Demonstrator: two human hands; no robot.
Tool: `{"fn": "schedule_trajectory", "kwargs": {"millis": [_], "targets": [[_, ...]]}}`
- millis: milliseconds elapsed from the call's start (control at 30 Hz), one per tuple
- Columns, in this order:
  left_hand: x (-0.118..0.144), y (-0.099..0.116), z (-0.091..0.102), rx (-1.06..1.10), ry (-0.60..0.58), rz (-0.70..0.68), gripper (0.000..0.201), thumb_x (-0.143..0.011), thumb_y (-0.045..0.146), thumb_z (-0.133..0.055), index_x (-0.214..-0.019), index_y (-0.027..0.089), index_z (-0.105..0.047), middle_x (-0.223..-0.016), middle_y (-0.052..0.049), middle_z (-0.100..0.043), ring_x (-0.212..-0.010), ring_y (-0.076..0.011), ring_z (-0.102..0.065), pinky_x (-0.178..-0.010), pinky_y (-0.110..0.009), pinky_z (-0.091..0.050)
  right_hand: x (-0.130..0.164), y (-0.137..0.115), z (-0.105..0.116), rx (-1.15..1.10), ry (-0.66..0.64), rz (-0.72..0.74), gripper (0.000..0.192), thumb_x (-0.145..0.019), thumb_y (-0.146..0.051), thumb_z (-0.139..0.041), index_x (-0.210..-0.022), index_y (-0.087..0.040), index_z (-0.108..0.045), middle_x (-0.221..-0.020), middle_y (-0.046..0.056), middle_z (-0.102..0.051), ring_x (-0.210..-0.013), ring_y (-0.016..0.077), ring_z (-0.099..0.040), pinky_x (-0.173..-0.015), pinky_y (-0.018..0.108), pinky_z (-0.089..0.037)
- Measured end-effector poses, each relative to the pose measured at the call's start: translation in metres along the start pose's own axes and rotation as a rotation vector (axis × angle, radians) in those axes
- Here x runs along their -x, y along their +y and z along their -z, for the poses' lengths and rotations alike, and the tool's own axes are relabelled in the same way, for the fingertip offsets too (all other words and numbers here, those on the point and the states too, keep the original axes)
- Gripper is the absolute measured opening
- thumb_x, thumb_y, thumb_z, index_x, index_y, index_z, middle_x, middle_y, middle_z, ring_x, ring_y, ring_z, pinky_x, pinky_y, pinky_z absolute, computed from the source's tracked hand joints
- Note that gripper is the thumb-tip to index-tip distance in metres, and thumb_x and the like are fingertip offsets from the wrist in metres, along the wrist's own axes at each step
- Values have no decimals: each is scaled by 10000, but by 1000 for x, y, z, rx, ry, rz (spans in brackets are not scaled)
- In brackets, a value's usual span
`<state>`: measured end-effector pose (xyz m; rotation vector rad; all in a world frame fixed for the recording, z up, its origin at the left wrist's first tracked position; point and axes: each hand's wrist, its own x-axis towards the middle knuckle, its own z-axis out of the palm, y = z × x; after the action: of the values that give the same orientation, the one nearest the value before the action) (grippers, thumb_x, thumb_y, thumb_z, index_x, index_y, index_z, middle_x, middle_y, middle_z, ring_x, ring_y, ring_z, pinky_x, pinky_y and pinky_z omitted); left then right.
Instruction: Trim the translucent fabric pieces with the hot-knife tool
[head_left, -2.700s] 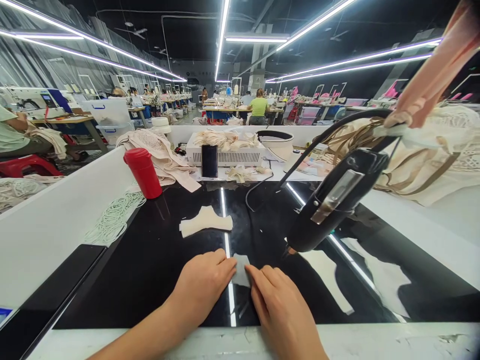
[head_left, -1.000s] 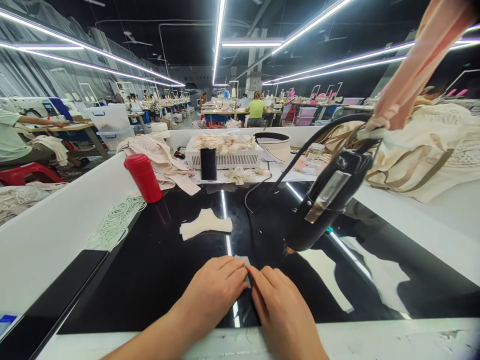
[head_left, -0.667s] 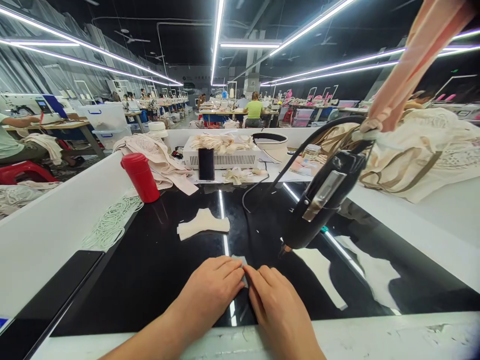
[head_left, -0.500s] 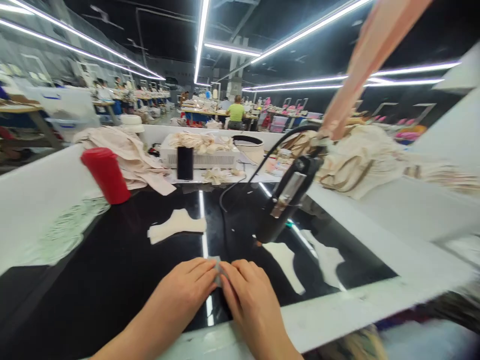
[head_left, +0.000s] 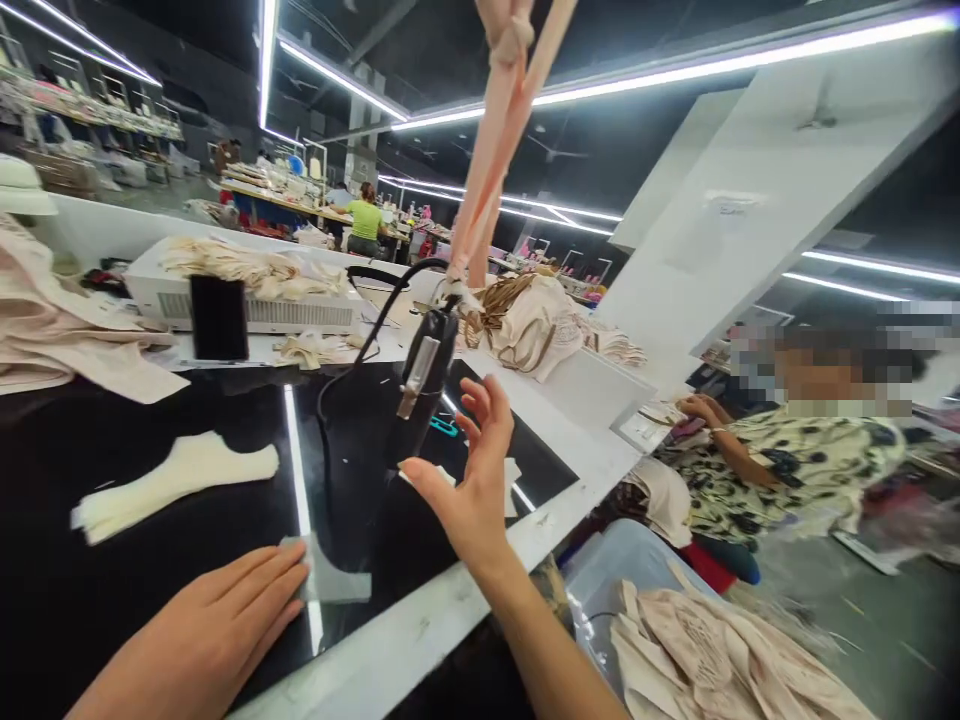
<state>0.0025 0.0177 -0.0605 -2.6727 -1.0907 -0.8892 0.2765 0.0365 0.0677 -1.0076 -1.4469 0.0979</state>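
Note:
My left hand (head_left: pixel 240 605) lies flat on the shiny black tabletop (head_left: pixel 217 400), fingers stretched out and close together. Its fingertips press down one end of a thin grey translucent curved piece (head_left: pixel 341 580). My right hand (head_left: pixel 476 475) is raised, thumb and fingers spread and curved, beside a black cylindrical tool (head_left: pixel 427 380). That tool hangs by pink cloth strips (head_left: pixel 491 150) and has a black cord; I cannot tell whether my fingers touch it. A stack of cream shaped cloth pieces (head_left: pixel 180 480) rests on the left. Other white pieces are partly hidden behind my right hand.
Behind stand a black phone-like slab (head_left: pixel 219 318) and a white vented box (head_left: pixel 157 300) under cream scraps. Pale fabric (head_left: pixel 67 320) lies left, more cloth (head_left: pixel 536 320) back right. A co-worker (head_left: pixel 795 460) sits right, beyond a blue bin (head_left: pixel 622 550) near piled garments.
My view has swung right. My right hand has left the grey piece and risen towards the hanging tool, opening out. My left hand stays on the piece, now flat.

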Motion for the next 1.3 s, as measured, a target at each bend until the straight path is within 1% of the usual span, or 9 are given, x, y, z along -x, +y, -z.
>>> {"fn": "schedule_trajectory", "kwargs": {"millis": [67, 133, 233, 367, 500, 600, 767, 933, 1300], "targets": [[-11, 17, 13, -101, -36, -76, 380, -1090, 253, -365, -1310, 243, -675, -1360, 11, -696, -1167, -174, -706, -942, -287, -608, -11, 2, -6, -175, -106, -83, 1038, -765, -631, -816, -1579, -364, -230, -1573, 108, -404, -1440, 318, -420, -1152, 552, -395], [-23, 32, 23, -163, -44, -93, 391, -1112, 246, -333, -1199, 179, -709, -1265, -38, -744, -1127, -200, -721, -945, -337, -608, -18, 2, -12, -365, -190, -156, 983, -772, -607, -820, -1563, -373, -288, -1501, 96, -506, -1368, 316, -511, -1128, 542, -425], [-35, 44, 28, -154, -28, -75, 413, -1126, 244, -302, -1123, 138, -701, -1177, -61, -766, -1084, -205, -725, -911, -350, -607, -25, 2, -21, -516, -187, -251, 701, -852, -464, -801, -1452, -365, -452, -1273, 61, -671, -1096, 249, -673, -993, 456, -530], [-35, 50, 23, -149, -52, -51, 283, -1101, 262, -426, -1116, 122, -672, -1187, -69, -747, -1069, -217, -711, -873, -358, -605, -25, -3, -30, -560, -175, -268, 312, -887, -391, -777, -1145, -299, -626, -1074, 17, -682, -855, 178, -667, -807, 341, -570], [-31, 52, 17, -128, -45, -18, 208, -1069, 284, -530, -1129, 132, -659, -1205, -54, -733, -1074, -218, -701, -848, -355, -605, -21, -15, -42, -647, -259, -216, 315, -880, -383, -776, -1132, -308, -603, -1021, 1, -674, -780, 159, -638, -717, 305, -556], [-32, 53, 17, -120, -44, -12, 189, -1057, 286, -561, -1110, 134, -659, -1188, -48, -736, -1066, -217, -702, -846, -355, -604, -17, -23, -52, -757, -292, -258, 304, -872, -434, -775, -1093, -299, -617, -964, -8, -668, -746, 150, -633, -684, 294, -553], [-34, 55, 20, -118, -49, -14, 172, -1036, 274, -604, -1112, 130, -659, -1177, -47, -740, -1055, -220, -706, -842, -360, -610, -8, -26, -63, -832, -316, -323, 406, -850, -412, -803, -1187, -276, -623, -963, 7, -662, -765, 156, -649, -700, 315, -573], [-32, 55, 20, -112, -60, -7, 167, -1027, 255, -613, -1129, 129, -654, -1202, -60, -732, -1075, -236, -700, -837, -376, -614, 2, -21, -68, -858, -252, -257, 342, -901, -360, -768, -1179, -298, -579, -899, -14, -683, -692, 150, -654, -640, 325, -574], [-33, 55, 25, -89, -44, -6, 168, -1009, 262, -644, -1116, 134, -656, -1170, -52, -738, -1032, -220, -703, -822, -361, -610, 8, -14, -78, -845, -178, -245, 357, -907, -330, -757, -1204, -288, -563, -864, -30, -672, -668, 144, -638, -634, 328, -556]]}}
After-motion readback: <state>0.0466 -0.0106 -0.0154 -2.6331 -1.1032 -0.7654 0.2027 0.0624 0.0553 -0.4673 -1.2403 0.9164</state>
